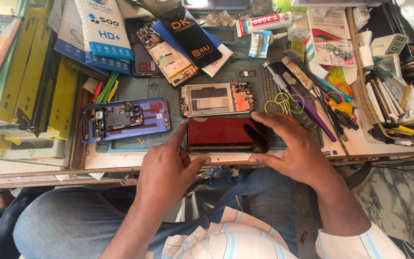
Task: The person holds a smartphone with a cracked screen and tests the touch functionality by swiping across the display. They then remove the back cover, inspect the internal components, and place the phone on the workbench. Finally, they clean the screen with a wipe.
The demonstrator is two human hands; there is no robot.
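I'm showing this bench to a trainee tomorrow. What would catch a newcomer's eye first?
First, the dark red phone screen at the front edge of the mat, framed by the left hand at its left end and the right hand spread over its right end. Next, the blue opened phone back to the left, its circuit board bare, and the opened phone frame just behind the screen.

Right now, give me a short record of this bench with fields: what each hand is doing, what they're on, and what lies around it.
left hand: forefinger at the left edge of the red screen panel, thumb at its near edge
right hand: fingers spread over the panel's right end
red screen panel: flat on the grey work mat, near the bench edge
behind it: opened phone frame
to the left: blue phone back with exposed board
to the right: scissors, purple tool
far side: adhesive tube
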